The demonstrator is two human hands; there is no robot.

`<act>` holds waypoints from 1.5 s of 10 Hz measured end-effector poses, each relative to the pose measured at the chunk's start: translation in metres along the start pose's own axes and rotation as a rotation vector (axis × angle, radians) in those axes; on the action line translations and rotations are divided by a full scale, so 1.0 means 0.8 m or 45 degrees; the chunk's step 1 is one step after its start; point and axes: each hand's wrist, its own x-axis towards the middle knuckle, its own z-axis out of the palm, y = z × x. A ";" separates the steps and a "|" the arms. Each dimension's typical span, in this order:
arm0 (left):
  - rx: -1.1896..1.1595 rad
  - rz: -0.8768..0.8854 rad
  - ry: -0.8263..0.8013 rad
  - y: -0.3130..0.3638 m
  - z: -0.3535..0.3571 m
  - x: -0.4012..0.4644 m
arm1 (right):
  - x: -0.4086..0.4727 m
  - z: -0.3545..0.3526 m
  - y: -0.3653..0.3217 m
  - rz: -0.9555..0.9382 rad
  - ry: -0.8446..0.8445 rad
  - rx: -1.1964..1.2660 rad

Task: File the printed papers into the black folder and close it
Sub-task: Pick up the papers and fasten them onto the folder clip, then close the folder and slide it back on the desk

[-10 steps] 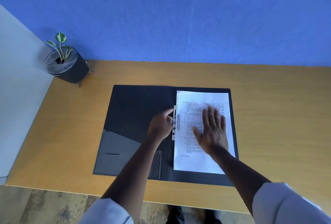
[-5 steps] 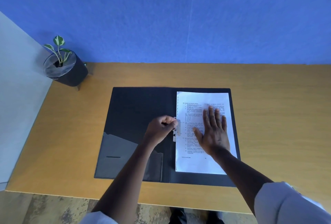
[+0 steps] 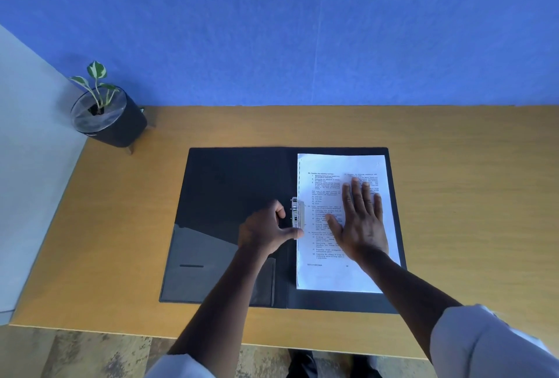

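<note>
With the black folder [image 3: 230,217] lying open on the counter [image 3: 469,196], the printed papers [image 3: 341,226] rest on its right half under the flat, spread right hand [image 3: 361,223], the left hand [image 3: 266,232] pinches the spine clip [image 3: 298,214], and closing remains.

bare table [image 3: 469,196] right, potted plant [image 3: 106,117] far-left

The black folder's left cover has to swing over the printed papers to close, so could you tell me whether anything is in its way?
Yes. The right hand lies flat on the white printed papers, and the left hand is at the metal clip on the spine of the open black folder.
</note>
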 end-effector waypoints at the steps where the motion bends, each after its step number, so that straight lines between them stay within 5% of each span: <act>1: 0.027 0.013 0.045 0.000 0.009 -0.003 | 0.000 0.000 0.001 -0.004 0.009 0.002; 5: -0.248 0.002 0.075 -0.014 0.011 -0.007 | -0.001 -0.001 0.000 -0.003 0.011 0.008; 8: 0.217 -0.253 0.638 -0.088 -0.016 -0.014 | -0.001 -0.001 0.001 -0.011 0.016 0.006; 13: -0.075 -0.686 0.680 -0.123 -0.084 0.010 | -0.001 0.002 0.000 -0.009 0.016 -0.017; 15: -0.010 -0.666 0.633 -0.138 -0.109 0.008 | 0.000 0.001 0.001 -0.005 0.015 -0.022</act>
